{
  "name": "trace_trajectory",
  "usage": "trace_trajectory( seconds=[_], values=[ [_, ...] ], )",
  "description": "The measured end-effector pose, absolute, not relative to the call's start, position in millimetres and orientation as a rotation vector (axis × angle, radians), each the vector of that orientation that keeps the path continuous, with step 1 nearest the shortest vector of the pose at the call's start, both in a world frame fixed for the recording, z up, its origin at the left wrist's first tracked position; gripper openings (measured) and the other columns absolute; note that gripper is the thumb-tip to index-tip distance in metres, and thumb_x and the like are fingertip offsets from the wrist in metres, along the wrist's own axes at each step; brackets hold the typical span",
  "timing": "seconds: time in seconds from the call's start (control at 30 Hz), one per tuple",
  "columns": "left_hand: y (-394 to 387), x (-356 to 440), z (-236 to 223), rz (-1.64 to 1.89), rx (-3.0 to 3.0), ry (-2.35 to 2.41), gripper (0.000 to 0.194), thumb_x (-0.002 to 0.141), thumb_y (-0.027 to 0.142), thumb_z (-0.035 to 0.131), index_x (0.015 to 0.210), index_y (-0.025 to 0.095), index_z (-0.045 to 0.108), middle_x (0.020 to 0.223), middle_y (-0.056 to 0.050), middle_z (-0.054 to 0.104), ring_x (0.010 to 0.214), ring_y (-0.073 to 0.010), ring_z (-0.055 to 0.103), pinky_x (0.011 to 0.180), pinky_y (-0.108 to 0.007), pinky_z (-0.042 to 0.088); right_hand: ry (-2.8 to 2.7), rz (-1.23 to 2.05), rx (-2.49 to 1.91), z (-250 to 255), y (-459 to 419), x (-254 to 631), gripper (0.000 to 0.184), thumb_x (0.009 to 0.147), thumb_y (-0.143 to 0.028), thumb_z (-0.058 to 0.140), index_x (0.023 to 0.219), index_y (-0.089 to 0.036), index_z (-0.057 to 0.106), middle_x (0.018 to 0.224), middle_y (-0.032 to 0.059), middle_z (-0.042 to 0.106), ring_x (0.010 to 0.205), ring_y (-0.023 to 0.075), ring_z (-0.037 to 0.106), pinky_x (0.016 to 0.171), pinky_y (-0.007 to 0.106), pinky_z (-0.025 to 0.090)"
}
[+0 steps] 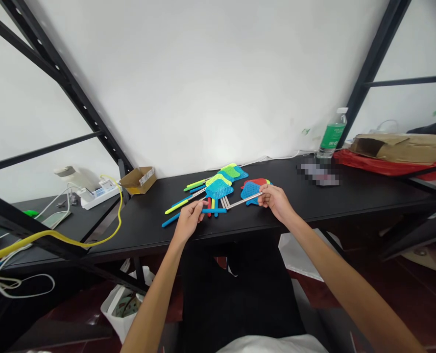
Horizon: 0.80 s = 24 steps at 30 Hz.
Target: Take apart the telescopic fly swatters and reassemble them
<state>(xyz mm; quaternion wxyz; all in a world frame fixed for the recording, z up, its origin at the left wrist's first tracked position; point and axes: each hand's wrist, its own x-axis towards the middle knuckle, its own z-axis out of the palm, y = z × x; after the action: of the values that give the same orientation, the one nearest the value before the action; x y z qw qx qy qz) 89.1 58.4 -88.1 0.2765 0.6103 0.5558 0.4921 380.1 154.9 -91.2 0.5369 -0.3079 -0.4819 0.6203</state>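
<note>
Between my two hands stretches a telescoping fly swatter, its blue handle [220, 211] on the left and its metal rod [240, 201] on the right. My left hand [189, 219] pinches the handle, while my right hand [275, 201] grips the far part of the rod with closed fingers. A blue mesh head [251, 193] lies behind the rod; I cannot tell whether it belongs to this swatter. Near it shows a red swatter head [257, 182]. Several yellow, green and blue fly swatters [220, 188] overlap on the black table [140, 215], handles pointing left.
An open cardboard box [139, 180] stands at the back left, near a white power strip [100, 194] and a yellow cable [119, 215]. To the right are a green-labelled bottle [332, 135] and flattened cardboard [401, 148] on red plastic. Black metal posts [71, 88] flank the table.
</note>
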Motion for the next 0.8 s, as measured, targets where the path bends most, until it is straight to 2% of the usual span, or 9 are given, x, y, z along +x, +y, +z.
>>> trace_trajectory(
  seconds=[0.33, 0.63, 0.8],
  values=[
    [59.9, 87.8, -88.9, 1.335, 1.619, 1.468, 0.043, 0.092, 0.051, 0.054, 0.096, 0.015, 0.076, 0.063, -0.001, 0.059, 0.053, -0.0107, 0.044, 0.053, -0.024, 0.035, -1.147, 1.425, -0.745, -93.3, 155.7, 379.7, 0.017, 0.07, -0.034, 0.066, 0.076, -0.018, 0.062, 0.054, 0.0026, 0.063, 0.047, 0.0143, 0.056, 0.043, 0.024, 0.033],
    [56.8, 92.8, -86.4, 1.314, 1.578, 1.47, 0.036, 0.082, 0.047, 0.069, 0.095, 0.015, 0.078, 0.069, -0.004, 0.069, 0.056, -0.0116, 0.048, 0.053, -0.024, 0.039, -1.116, 1.447, -0.763, -93.3, 155.5, 379.9, 0.019, 0.07, -0.033, 0.068, 0.08, -0.016, 0.066, 0.062, 0.0062, 0.069, 0.05, 0.0144, 0.058, 0.044, 0.023, 0.035],
    [58.2, 90.6, -87.4, 1.506, 1.43, 1.463, 0.035, 0.079, 0.046, 0.072, 0.093, 0.015, 0.078, 0.06, 0.0, 0.061, 0.052, -0.0103, 0.046, 0.051, -0.024, 0.04, -1.113, 1.454, -0.75, -94.0, 156.3, 380.1, 0.017, 0.071, -0.032, 0.067, 0.078, -0.016, 0.065, 0.058, 0.0047, 0.066, 0.049, 0.0138, 0.057, 0.043, 0.023, 0.034]
  ],
)
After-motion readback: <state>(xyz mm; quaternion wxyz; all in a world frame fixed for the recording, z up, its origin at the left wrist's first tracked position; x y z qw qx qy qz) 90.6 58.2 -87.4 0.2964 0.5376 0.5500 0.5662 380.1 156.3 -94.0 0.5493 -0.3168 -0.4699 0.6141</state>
